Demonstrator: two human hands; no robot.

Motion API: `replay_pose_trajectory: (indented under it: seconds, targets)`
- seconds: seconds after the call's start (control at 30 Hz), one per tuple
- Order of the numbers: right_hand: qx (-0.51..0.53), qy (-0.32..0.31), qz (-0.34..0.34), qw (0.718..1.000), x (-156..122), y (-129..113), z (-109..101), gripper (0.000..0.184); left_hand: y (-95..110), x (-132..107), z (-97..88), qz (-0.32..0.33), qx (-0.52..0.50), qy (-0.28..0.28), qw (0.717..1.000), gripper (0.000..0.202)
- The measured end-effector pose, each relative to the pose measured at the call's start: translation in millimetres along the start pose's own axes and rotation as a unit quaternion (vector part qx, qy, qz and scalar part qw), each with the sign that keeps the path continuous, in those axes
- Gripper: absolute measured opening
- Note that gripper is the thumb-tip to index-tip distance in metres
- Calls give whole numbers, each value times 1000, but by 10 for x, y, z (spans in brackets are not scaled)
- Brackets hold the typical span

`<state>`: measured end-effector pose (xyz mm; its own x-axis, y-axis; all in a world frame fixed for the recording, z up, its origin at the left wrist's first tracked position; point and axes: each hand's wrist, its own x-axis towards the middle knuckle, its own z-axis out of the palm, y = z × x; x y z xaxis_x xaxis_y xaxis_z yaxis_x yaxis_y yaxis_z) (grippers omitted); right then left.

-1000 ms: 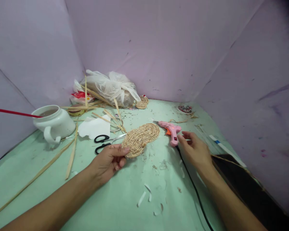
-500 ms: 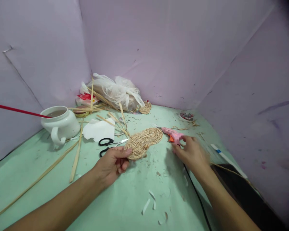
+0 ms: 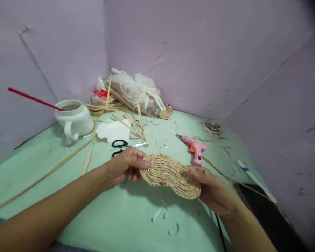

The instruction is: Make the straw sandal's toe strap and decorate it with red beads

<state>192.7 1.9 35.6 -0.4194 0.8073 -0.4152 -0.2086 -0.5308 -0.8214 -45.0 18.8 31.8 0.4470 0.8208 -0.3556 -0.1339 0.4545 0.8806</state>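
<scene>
Between my two hands is a flat piece of coiled straw cord, tan and shaped like a sole with a narrower waist. My left hand pinches its left end, thumb on top and fingers below. At the right end, my right hand grips it the same way. A pink glue gun with an orange trigger lies on the table just beyond my right hand, its nozzle toward the back left. Behind my left hand rest black-handled scissors, partly covered by that hand.
A white mug holding liquid and a red stick stands at left. Near it are a torn white paper and long straw strips. A white plastic bag sits against the back wall. A small dish and a dark flat object are at right.
My right hand has left the glue gun and now holds the coiled straw piece's right end. The piece has come nearer and turned, its right end lower. The view has shifted slightly.
</scene>
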Motion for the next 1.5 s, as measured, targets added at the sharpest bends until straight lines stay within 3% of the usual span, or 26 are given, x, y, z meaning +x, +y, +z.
replay_pose_trajectory:
  seconds: [0.1, 0.2, 0.3, 0.37, 0.43, 0.5, 0.6, 0.7, 0.77, 0.9, 1.03, 1.23, 1.37, 1.5]
  targets:
    - [1, -64, 80, 995, -4, 114, 114, 23, -17, 10, 4, 15, 40, 19, 999, 25]
    - [21, -85, 107, 990, 16, 240, 218, 25, -67, 50, 59, 39, 57, 31, 997, 33]
    - [37, -42, 74, 996, 47, 310, 261, 23, -56, 72, 97, 73, 43, 41, 996, 40]
    - [48, 3, 33, 998, 71, 310, 239, 20, 9, 50, 59, 122, 93, 106, 982, 36]
    - [59, 43, -11, 997, 96, 286, 188, 19, 102, 3, -36, 189, 228, 231, 927, 24]
    - [70, 73, -48, 994, 121, 258, 133, 19, 186, -48, -155, 215, 390, 330, 832, 12]
    - [90, 98, -72, 989, 147, 242, 102, 24, 231, -83, -266, 148, 558, 306, 757, 14]
    - [119, 115, -71, 984, 157, 252, 133, 25, 182, -70, -244, 60, 694, 256, 671, 17]
    - [124, 121, -71, 982, 162, 256, 155, 23, 140, -60, -210, 28, 738, 231, 634, 26]
    - [120, 115, -84, 982, 176, 255, 163, 24, 102, -43, -250, 21, 739, 212, 639, 39]
    - [138, 115, -89, 980, 176, 259, 174, 25, 106, -5, -344, 17, 765, 244, 596, 26]
    - [149, 110, -94, 978, 173, 256, 197, 22, 138, 10, -349, -1, 774, 257, 579, 18]
    - [175, 96, -110, 974, 184, 247, 187, 22, 200, -39, -290, 34, 741, 271, 614, 20]
    - [180, 91, -104, 974, 194, 257, 171, 23, 255, -90, -252, 56, 646, 303, 698, 20]
